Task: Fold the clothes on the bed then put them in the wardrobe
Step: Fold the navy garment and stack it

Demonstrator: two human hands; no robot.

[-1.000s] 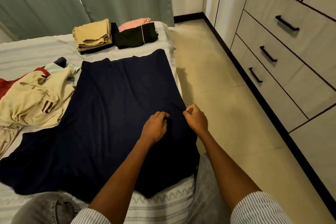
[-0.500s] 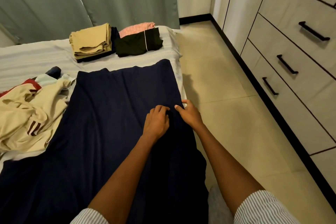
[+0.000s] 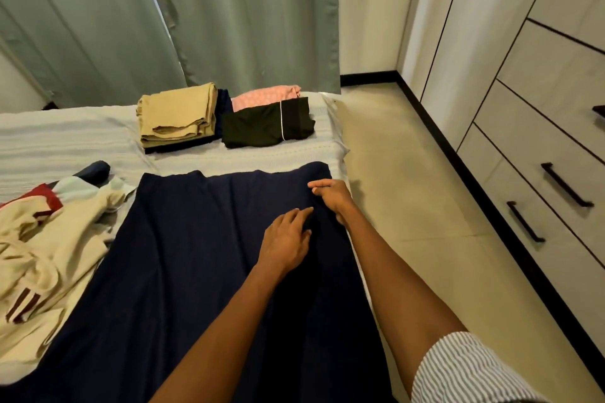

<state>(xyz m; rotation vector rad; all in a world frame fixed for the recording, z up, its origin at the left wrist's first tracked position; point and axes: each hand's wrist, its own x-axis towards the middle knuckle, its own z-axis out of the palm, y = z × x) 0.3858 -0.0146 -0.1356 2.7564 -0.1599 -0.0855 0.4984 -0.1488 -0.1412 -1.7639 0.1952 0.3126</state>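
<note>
A large navy garment [image 3: 196, 255] lies spread flat across the bed [image 3: 65, 141]. My left hand [image 3: 288, 239] lies flat on the cloth near the garment's right side, fingers straight. My right hand [image 3: 330, 196] rests on the garment's right edge close to its far corner, fingers stretched out toward the left. The two hands are a short gap apart. At the far end of the bed sit folded clothes: a tan stack [image 3: 178, 114], a black piece with a white stripe [image 3: 265, 124] and a pink one [image 3: 265, 95] behind it.
A loose pile of cream, red and pale blue clothes [image 3: 49, 239] lies on the bed's left side. The wardrobe [image 3: 540, 141], with black drawer handles, lines the right wall. Tiled floor [image 3: 409, 190] runs between bed and wardrobe. Green curtains [image 3: 229, 10] hang behind the bed.
Both hands have slid along the navy garment's right edge toward its far corner, and their fingers went from curled to straight. The view has moved forward with them.
</note>
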